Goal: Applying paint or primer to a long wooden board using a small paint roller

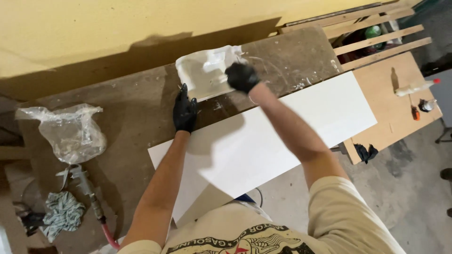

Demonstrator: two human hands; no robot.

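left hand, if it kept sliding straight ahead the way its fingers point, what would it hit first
Probably the white plastic sheet: the gloved left hand lies flat on the workbench, fingertips pointing away from the person and nearly at the sheet's lower edge. Behind that is the yellow wall.

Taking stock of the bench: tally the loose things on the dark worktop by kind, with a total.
White panel: 1
White plastic sheet under both gloved hands, left hand and right hand: 1
Clear plastic bag: 1
Air blow gun with red hose: 1
Striped rag: 1
Total: 5
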